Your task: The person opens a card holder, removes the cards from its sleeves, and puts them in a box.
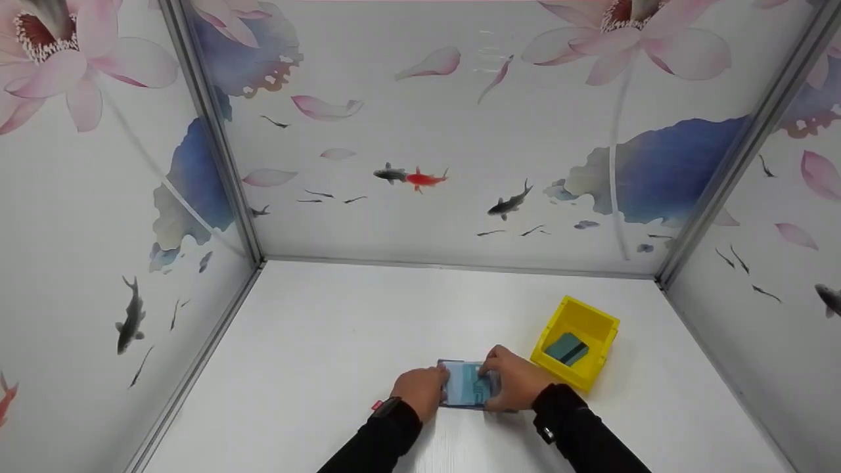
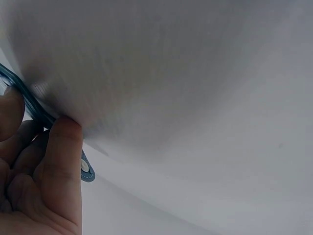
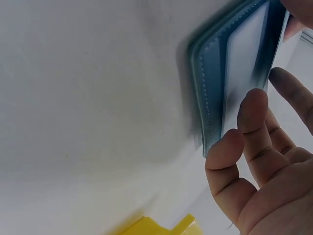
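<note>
A blue card holder (image 1: 468, 384) lies opened out on the white table between the two hands, its clear sleeves and pale blue leaf facing up. At its left edge, my left hand (image 1: 420, 389) grips it. In the left wrist view the thumb and fingers close round the dark teal edge (image 2: 34, 105), and a small strap with a white snap (image 2: 85, 166) sticks out beyond a finger. My right hand (image 1: 518, 381) holds the right side, thumb at the near corner. The right wrist view shows fingertips (image 3: 253, 105) against the clear sleeve and stitched border (image 3: 208, 73).
Just beyond the right hand stands a yellow bin (image 1: 610, 335) with green cards (image 1: 567, 349) bearing a dark stripe. Printed wall panels (image 1: 420, 230) enclose the white tabletop (image 1: 341, 315) at the back and both sides.
</note>
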`<state>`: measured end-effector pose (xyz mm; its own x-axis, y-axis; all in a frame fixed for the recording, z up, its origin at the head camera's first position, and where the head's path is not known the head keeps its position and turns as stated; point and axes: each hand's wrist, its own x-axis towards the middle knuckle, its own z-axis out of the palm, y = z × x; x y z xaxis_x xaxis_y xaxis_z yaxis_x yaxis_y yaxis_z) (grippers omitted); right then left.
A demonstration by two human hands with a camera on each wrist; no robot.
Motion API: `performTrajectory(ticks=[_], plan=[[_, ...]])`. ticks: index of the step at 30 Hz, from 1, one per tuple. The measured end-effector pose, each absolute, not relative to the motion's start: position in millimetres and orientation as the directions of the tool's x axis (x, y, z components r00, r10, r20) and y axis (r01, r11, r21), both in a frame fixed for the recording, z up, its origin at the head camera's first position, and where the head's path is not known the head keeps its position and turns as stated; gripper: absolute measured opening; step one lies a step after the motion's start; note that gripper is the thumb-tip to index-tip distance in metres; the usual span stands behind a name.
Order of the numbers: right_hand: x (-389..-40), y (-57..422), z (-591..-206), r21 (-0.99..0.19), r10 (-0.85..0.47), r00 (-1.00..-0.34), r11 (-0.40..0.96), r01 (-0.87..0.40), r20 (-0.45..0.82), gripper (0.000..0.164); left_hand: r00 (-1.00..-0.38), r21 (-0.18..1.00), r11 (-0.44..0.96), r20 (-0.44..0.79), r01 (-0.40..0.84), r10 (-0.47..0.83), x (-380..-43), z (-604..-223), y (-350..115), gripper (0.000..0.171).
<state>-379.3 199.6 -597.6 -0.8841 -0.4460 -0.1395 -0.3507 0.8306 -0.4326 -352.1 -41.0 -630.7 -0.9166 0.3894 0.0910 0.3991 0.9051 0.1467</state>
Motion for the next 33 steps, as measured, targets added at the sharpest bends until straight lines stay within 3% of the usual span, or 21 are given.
performTrajectory(ticks=[22,33], plan=[[-367.8,217.5,-577.9,-0.407,-0.326,-0.94,0.876,-0.26,-0.102,0.052,-0.915,0.158,0.902,0.114,0.402,0.387,-351.8,-631.4,-38.8,0.043],[-367.3,233.7,-564.2,-0.437,-0.339,-0.938,0.856,-0.278,-0.068,0.049,-0.872,0.115,0.877,0.227,0.467,0.434,-346.8,-633.1,-44.8,0.032]])
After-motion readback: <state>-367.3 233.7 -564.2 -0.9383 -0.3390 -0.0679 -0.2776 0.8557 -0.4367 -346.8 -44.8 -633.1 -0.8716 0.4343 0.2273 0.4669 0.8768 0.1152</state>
